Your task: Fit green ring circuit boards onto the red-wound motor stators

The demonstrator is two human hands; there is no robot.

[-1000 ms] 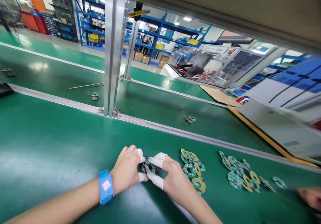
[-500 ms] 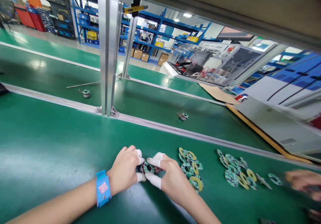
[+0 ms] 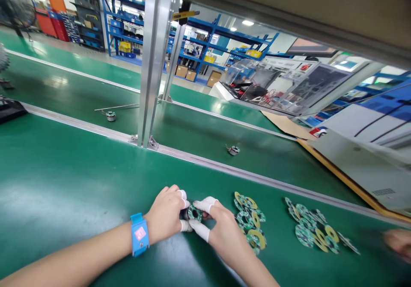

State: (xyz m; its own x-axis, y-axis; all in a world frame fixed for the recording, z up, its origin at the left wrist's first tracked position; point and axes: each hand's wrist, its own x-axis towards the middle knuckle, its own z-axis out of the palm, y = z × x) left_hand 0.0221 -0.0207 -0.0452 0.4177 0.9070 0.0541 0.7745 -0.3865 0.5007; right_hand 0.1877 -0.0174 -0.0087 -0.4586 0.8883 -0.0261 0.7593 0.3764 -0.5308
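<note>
Between my two hands is a small motor stator with a green ring-shaped circuit board (image 3: pixel 194 213) on its face. My left hand (image 3: pixel 167 212), with white finger cots and a blue wrist strap (image 3: pixel 139 234), grips the stator's left side. The white-tipped thumb and fingers of my right hand (image 3: pixel 221 225) close on the right side, at the board's edge. Whether the board sits fully against the stator is hidden by the fingers. Just right of my right hand lies a loose pile of green ring boards and yellow rings (image 3: pixel 245 219).
A second pile of ring boards (image 3: pixel 306 225) lies farther right, near a co-worker's blurred hand (image 3: pixel 398 242) at the edge. Beyond the metal rail (image 3: pixel 205 160), one stator (image 3: pixel 233 150) and another stator (image 3: pixel 111 116) stand on the green strip. An aluminium post (image 3: pixel 152 64) rises ahead.
The view has shifted slightly left. My hands keep their hold on the stator. The co-worker's hand has moved right, and the single ring board near it is no longer seen.
</note>
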